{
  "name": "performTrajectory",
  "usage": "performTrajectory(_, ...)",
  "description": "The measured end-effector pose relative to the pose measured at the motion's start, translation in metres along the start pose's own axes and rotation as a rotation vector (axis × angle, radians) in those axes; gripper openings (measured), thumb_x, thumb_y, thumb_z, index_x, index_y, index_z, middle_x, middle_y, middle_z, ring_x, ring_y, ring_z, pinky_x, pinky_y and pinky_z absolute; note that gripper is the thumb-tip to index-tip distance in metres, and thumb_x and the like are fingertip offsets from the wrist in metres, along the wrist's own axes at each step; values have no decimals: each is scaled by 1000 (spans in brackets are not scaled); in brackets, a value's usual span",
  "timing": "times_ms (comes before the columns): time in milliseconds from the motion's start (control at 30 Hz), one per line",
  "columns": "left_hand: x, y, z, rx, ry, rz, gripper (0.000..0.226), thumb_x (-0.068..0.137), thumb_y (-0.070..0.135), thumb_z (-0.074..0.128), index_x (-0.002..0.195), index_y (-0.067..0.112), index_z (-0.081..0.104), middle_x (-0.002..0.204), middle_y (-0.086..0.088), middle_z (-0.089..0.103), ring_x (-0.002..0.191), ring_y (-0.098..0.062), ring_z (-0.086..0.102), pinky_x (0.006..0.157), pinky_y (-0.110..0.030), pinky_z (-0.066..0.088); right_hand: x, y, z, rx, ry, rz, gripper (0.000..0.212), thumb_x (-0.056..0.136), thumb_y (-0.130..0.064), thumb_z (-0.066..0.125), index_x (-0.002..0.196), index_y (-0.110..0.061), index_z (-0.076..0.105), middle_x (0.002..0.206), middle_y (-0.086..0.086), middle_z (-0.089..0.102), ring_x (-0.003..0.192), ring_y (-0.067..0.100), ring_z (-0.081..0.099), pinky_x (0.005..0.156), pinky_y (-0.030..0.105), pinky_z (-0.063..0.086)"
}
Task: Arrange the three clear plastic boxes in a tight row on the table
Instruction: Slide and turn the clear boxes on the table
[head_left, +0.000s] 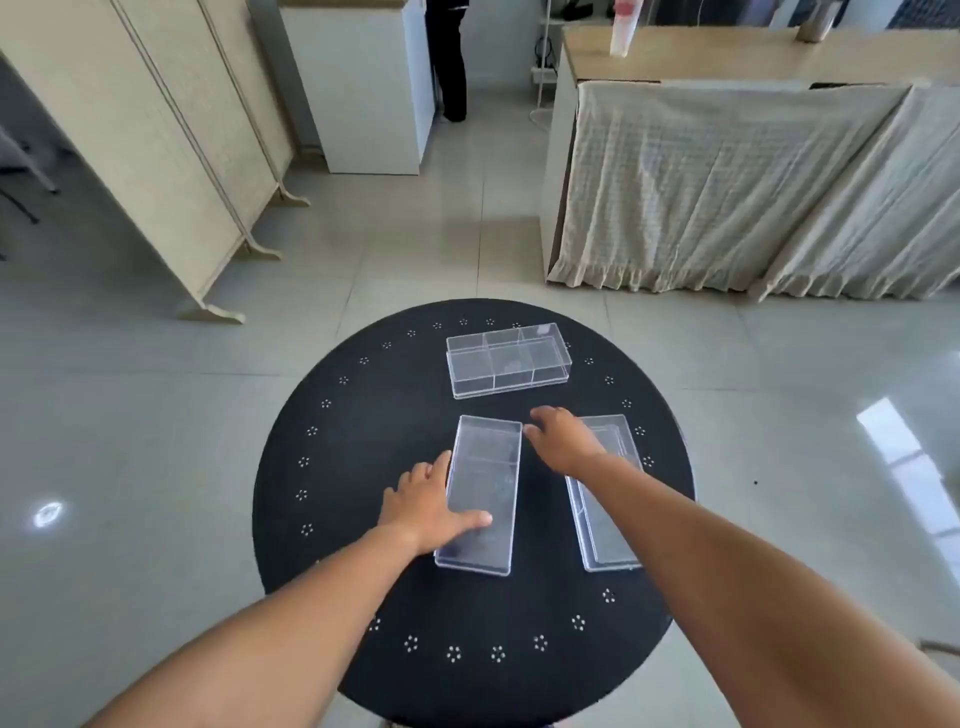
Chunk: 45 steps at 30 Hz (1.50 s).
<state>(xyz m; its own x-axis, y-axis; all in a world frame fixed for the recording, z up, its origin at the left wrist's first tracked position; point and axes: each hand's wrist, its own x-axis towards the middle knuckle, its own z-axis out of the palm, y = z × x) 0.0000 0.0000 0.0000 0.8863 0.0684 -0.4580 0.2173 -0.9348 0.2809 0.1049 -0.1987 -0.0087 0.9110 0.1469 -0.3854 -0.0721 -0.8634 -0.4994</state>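
Three clear plastic boxes lie on a round black table (363, 519). The far box (508, 359) has dividers and lies crosswise near the back edge. The middle box (485, 483) lies lengthwise; my left hand (426, 504) rests against its left side with the thumb over its top. The right box (608, 525) also lies lengthwise, partly hidden under my right forearm. My right hand (563, 439) hovers with fingers spread between the two near boxes, over the right box's far left corner. A dark gap separates the two near boxes.
The table has a ring of small white flower marks around its rim. Beyond it are tiled floor, a folding screen (171, 171) at left, a cloth-draped counter (753, 187) at right, and a person's legs (449, 62) far back.
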Motion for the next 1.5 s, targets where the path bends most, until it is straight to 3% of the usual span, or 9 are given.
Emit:
performTrajectory(400, -48, 9, 70, -146, 77, -121, 140, 46, 84, 61, 148, 39, -24, 154, 0, 25, 140, -24, 29, 104, -49, 37, 2, -9, 21, 92, -65, 20, 58, 98, -39, 43, 152, -24, 34, 151, 6, 45, 135, 30, 45, 106, 38, 36)
performTrajectory(533, -46, 13, 71, -209, 127, -153, 133, 52, 74, 65, 148, 41, -22, 148, 0, 30, 133, -23, 36, 99, -44, 41, 7, -10, 23, 151, -78, 74, 54, 95, -39, 45, 146, -22, 38, 131, 8, 59, 117, 30, 55, 87, 32, 39)
performTrajectory(733, -49, -10, 64, -502, 187, -109, 130, 57, 48, 75, 145, 52, -22, 133, 7, 31, 125, -14, 40, 91, -36, 50, 7, -8, 27, 352, -53, 147, 54, 91, -36, 57, 139, -16, 41, 99, -5, 54, 98, 19, 53, 83, 29, 38)
performTrajectory(967, -32, -36, 27, -1045, 185, -125, 120, 61, 28, 73, 148, 54, -5, 130, -1, 43, 110, 2, 53, 99, -25, 38, 7, -25, 17, 624, -20, 129, 44, 85, -43, 61, 122, -22, 49, 108, -5, 57, 97, 19, 58, 96, 42, 49)
performTrajectory(1067, -18, -44, 0, -1295, 171, -185, 114, 65, 27, 67, 152, 47, -3, 108, -1, 58, 99, -14, 58, 107, -40, 44, 9, -33, 9, 682, 11, 111, 51, 77, -47, 64, 120, -20, 53, 109, -2, 58, 97, 20, 59, 95, 44, 50)
performTrajectory(1133, -9, -53, -20, -1390, 121, -229, 116, 61, 38, 71, 153, 43, 2, 130, -7, 59, 102, -17, 59, 98, -43, 52, 8, -37, 3, 692, 4, 77, 46, 85, -38, 65, 124, -17, 53, 111, 0, 57, 94, 17, 57, 92, 42, 50)
performTrajectory(1200, -3, -59, -37, -1421, 60, -289, 113, 54, 49, 73, 153, 36, 19, 130, -17, 58, 111, -30, 63, 87, -43, 57, 7, -37, -2, 709, -10, 46, 49, 85, -35, 67, 127, -18, 50, 112, -1, 56, 92, 14, 57, 86, 37, 49)
performTrajectory(1300, 7, -67, -55, -1429, -36, -370, 73, 63, 56, 67, 129, 27, 54, 118, -29, 62, 105, -43, 66, 72, -41, 59, 1, -37, -7, 728, -19, 6, 62, 71, -39, 71, 125, -20, 49, 107, -5, 58, 90, 9, 58, 79, 29, 44)
performTrajectory(1500, 23, -73, -73, -1341, -273, -498, 68, 73, 72, 55, 117, 22, 64, 126, -36, 54, 99, -46, 68, 62, -36, 58, -4, -20, -5, 654, -68, 5, 74, 64, -45, 81, 126, -18, 48, 117, 2, 61, 104, 18, 61, 80, 29, 46)
